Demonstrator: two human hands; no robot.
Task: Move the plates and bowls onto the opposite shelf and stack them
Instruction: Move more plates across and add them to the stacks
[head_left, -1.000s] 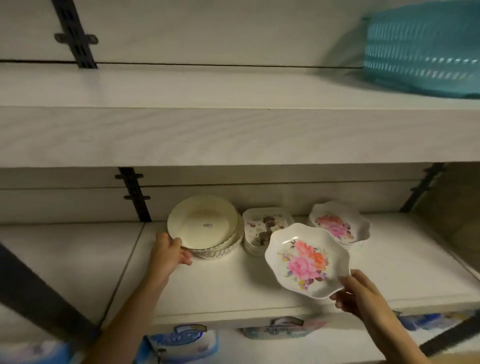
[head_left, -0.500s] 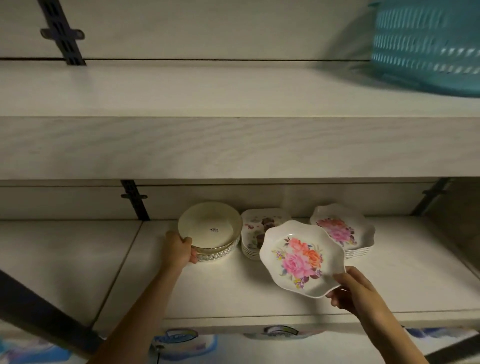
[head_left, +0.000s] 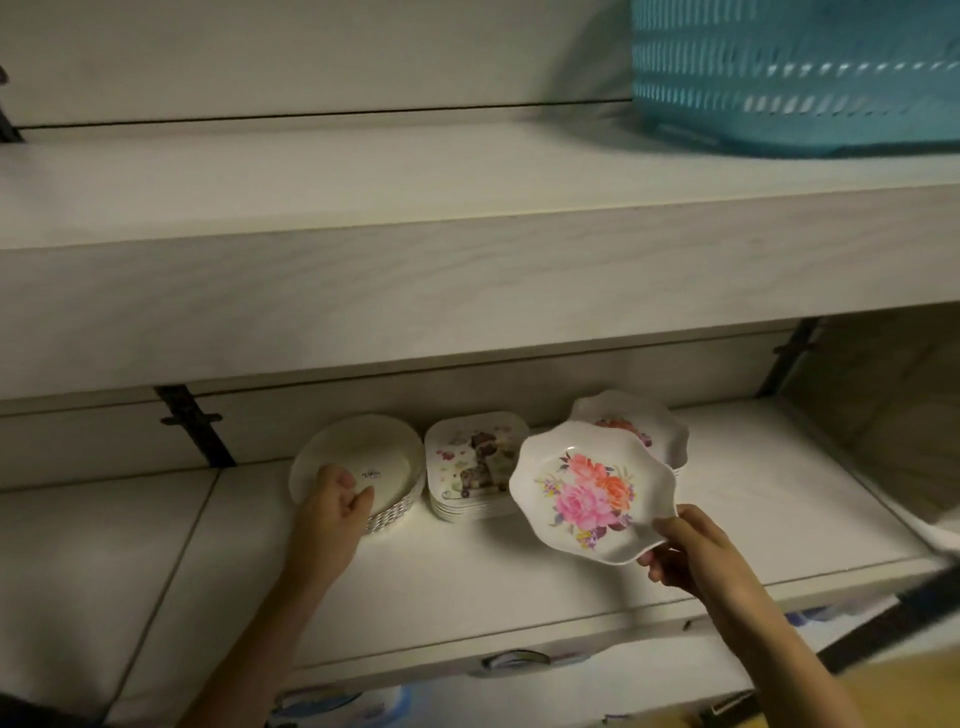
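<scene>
A scalloped white plate with pink and orange flowers (head_left: 592, 491) is tilted above the shelf (head_left: 753, 509), held at its lower right rim by my right hand (head_left: 691, 551). Behind it rests a stack of like flowered plates (head_left: 657, 423). A stack of square patterned plates (head_left: 470, 467) stands in the middle. On the left, a round cream plate (head_left: 363, 457) tops a stack of round dishes, and my left hand (head_left: 335, 506) grips its near rim, thumb on top.
A thick upper shelf (head_left: 467, 280) overhangs the plates and carries a teal plastic basket (head_left: 795, 73) at the right. Black wall brackets (head_left: 192, 423) stand behind. Blue-and-white packages (head_left: 332, 704) show on the level below. Bare shelf extends left and right.
My view has shifted closer and to the right. My left hand has slid further onto the round plate's rim. The flowered plate in my right hand has risen slightly towards its stack.
</scene>
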